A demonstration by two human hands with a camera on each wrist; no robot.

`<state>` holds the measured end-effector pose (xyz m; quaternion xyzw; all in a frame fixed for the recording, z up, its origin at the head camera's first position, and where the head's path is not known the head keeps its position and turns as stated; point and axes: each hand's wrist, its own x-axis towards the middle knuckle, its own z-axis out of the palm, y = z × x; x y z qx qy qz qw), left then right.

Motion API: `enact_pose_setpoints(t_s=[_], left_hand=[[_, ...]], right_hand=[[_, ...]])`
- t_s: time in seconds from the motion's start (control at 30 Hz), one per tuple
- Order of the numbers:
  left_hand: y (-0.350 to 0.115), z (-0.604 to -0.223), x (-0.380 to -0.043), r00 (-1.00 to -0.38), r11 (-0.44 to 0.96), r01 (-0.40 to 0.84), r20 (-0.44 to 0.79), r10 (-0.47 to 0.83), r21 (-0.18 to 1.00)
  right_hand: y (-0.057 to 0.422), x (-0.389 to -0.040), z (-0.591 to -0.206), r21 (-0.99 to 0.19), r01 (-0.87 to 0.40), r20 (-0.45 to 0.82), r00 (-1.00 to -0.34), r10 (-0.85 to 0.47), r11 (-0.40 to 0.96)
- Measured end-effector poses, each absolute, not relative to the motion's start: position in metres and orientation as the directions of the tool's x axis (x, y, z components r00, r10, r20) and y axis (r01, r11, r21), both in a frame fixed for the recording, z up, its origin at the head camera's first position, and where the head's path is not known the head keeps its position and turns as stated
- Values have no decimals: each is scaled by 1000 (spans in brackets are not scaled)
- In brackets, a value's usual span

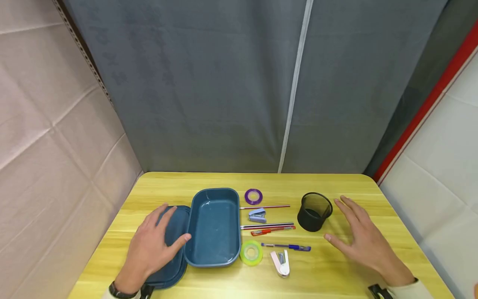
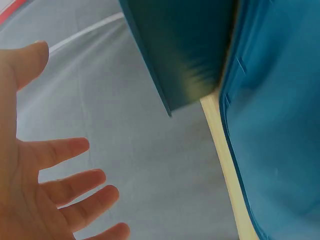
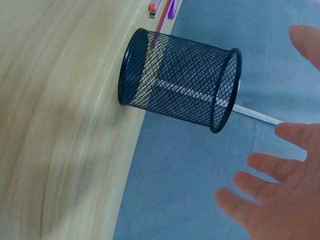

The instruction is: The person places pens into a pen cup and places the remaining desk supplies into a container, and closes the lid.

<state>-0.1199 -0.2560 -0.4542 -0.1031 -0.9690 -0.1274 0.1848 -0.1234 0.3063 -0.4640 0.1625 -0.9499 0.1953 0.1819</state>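
Note:
My left hand hovers with spread fingers over a dark blue lid, beside an empty blue box. In the left wrist view that hand holds nothing. My right hand is spread just right of a black mesh pen cup, apart from it. The right wrist view shows the upright cup with a gap between it and the fingertips. The lid lies against the box's left side and is partly hidden by my left hand.
Right of the box lie purple tape, a blue stapler, a red pen, a blue pen, green tape and a white-pink stapler. Thin sticks lie among them. A grey curtain hangs behind the table.

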Motion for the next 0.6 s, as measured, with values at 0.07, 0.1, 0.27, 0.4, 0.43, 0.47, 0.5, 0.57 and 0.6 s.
enact_pose_setpoints(t_s=[0.07, 0.1, 0.27, 0.4, 0.43, 0.47, 0.5, 0.57, 0.6], left_hand=[[-252, -454, -118, -903, 936, 262, 401, 153, 233], [-249, -453, -117, -901, 930, 270, 406, 153, 249], [-235, -449, -110, -915, 900, 284, 374, 151, 330], [-224, -445, -106, -926, 880, 290, 344, 159, 376], [-221, -444, -105, -927, 875, 293, 340, 161, 384], [-219, -443, -105, -926, 870, 299, 339, 165, 392], [-216, -443, -104, -925, 864, 305, 340, 170, 399], [-211, -442, -104, -921, 851, 321, 344, 180, 415], [-208, -442, -104, -919, 843, 331, 348, 186, 424]], right_hand=[[306, -124, -463, -354, -391, 407, -882, -237, 850], [305, -125, -462, -369, -397, 408, -882, -237, 840], [304, -127, -458, -404, -409, 413, -880, -236, 818], [303, -130, -455, -407, -419, 431, -871, -234, 812], [302, -131, -455, -400, -420, 439, -868, -232, 814], [302, -131, -454, -394, -423, 448, -863, -231, 816], [302, -132, -454, -389, -425, 457, -859, -230, 817], [302, -133, -454, -389, -429, 468, -854, -225, 815], [302, -134, -454, -396, -429, 470, -854, -222, 812]])
